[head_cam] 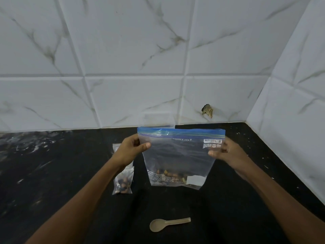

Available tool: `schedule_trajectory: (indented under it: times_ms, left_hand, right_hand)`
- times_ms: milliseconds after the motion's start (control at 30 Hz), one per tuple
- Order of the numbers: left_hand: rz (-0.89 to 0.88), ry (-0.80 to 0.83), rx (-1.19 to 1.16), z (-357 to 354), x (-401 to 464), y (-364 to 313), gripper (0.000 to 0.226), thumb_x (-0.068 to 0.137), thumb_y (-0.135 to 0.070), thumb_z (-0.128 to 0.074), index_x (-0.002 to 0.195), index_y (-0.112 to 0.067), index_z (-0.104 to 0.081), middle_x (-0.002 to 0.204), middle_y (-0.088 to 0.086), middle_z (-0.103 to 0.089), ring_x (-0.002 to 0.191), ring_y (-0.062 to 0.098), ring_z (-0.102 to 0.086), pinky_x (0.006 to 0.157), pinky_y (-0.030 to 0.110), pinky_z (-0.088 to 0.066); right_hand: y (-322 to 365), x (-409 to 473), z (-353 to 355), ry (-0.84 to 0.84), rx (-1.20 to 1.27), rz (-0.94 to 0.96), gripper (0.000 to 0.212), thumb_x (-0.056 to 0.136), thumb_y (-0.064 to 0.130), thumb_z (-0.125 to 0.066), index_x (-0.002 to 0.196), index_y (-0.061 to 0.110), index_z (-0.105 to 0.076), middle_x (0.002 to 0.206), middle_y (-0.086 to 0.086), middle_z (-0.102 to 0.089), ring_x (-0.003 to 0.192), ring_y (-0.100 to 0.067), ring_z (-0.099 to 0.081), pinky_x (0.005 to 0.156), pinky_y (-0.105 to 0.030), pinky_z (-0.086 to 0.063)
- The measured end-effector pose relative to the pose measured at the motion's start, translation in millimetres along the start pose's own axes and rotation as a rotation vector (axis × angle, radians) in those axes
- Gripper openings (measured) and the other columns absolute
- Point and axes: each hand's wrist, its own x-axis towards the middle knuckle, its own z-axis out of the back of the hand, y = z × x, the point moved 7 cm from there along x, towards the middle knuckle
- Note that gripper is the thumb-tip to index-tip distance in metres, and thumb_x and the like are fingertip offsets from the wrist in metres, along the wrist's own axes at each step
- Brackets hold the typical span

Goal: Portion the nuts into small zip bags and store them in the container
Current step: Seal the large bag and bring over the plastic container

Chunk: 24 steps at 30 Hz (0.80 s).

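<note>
Left hand (133, 147) and right hand (223, 152) each keep a pinching grip on an upper side of the large zip bag (179, 155), holding it upright above the dark worktop (52, 173), probably so the nuts (171, 174) settle at its bottom. A filled small zip bag (123, 184) lies left; the spoon (167, 224) rests nearer. A clear container (156, 120) seems to stand behind.
</note>
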Motion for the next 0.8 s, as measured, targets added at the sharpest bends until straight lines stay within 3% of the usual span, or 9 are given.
schedule_trajectory:
  times_ms: [67, 200, 400, 533, 600, 700, 800]
  left_hand:
    - [0.031, 0.036, 0.043, -2, -1, 12, 0.019, 0.091, -0.008, -0.066, 0.107, -0.017, -0.069, 0.106, -0.001, -0.075, 0.103, 0.011, -0.069, 0.089, 0.025, -0.054]
    - [0.030, -0.043, 0.060, 6, 2, 20, 0.015, 0.094, -0.006, -0.060, 0.093, -0.015, -0.073, 0.092, -0.004, -0.077, 0.092, 0.009, -0.070, 0.088, 0.027, -0.052]
    - [0.068, -0.154, -0.001, 0, 3, 24, 0.016, 0.098, -0.010, -0.056, 0.086, -0.008, -0.066, 0.069, -0.009, -0.068, 0.061, -0.003, -0.059, 0.062, 0.012, -0.045]
    - [0.152, -0.098, 0.015, -8, -4, 48, 0.014, 0.096, -0.022, -0.061, 0.096, -0.010, -0.068, 0.089, 0.002, -0.075, 0.088, 0.014, -0.070, 0.083, 0.031, -0.054]
    - [0.155, -0.147, 0.001, -3, -4, 50, 0.017, 0.095, -0.021, -0.063, 0.091, -0.005, -0.069, 0.084, 0.004, -0.072, 0.083, 0.017, -0.067, 0.083, 0.037, -0.053]
    - [0.168, -0.231, -0.041, 1, -4, 47, 0.010, 0.092, -0.014, -0.066, 0.099, -0.007, -0.065, 0.087, 0.007, -0.070, 0.081, 0.018, -0.064, 0.073, 0.029, -0.051]
    - [0.195, -0.262, -0.056, 1, -7, 49, 0.031, 0.092, -0.008, -0.066, 0.116, -0.022, -0.054, 0.092, 0.009, -0.068, 0.081, 0.017, -0.064, 0.063, 0.019, -0.049]
  right_hand:
    - [-13, -2, -7, 0.042, -0.041, -0.055, 0.031, 0.083, 0.011, -0.072, 0.110, 0.022, -0.063, 0.107, 0.006, -0.068, 0.104, -0.011, -0.063, 0.083, -0.029, -0.050]
    - [-14, 2, 2, -0.075, -0.034, -0.038, 0.009, 0.088, 0.013, -0.067, 0.096, 0.013, -0.071, 0.099, 0.001, -0.071, 0.099, -0.013, -0.065, 0.085, -0.030, -0.050]
    - [-24, 11, -4, -0.137, 0.018, -0.053, 0.008, 0.094, 0.012, -0.059, 0.095, 0.012, -0.067, 0.098, -0.004, -0.071, 0.099, -0.018, -0.066, 0.093, -0.040, -0.051]
    - [-38, 8, -10, -0.160, 0.069, -0.088, 0.009, 0.095, 0.012, -0.057, 0.100, 0.011, -0.065, 0.097, -0.011, -0.071, 0.096, -0.023, -0.067, 0.088, -0.040, -0.053]
    - [-38, 8, -4, -0.191, 0.115, -0.099, 0.011, 0.093, 0.011, -0.060, 0.104, 0.010, -0.063, 0.097, -0.011, -0.070, 0.095, -0.025, -0.068, 0.084, -0.037, -0.055]
    - [-40, 8, 1, -0.237, 0.181, -0.158, 0.032, 0.089, 0.010, -0.066, 0.117, 0.017, -0.053, 0.100, -0.009, -0.067, 0.093, -0.021, -0.067, 0.084, -0.039, -0.056]
    - [-42, 5, -2, -0.253, 0.144, -0.180, 0.032, 0.090, 0.008, -0.063, 0.118, 0.021, -0.052, 0.104, -0.005, -0.061, 0.094, -0.018, -0.063, 0.085, -0.039, -0.056]
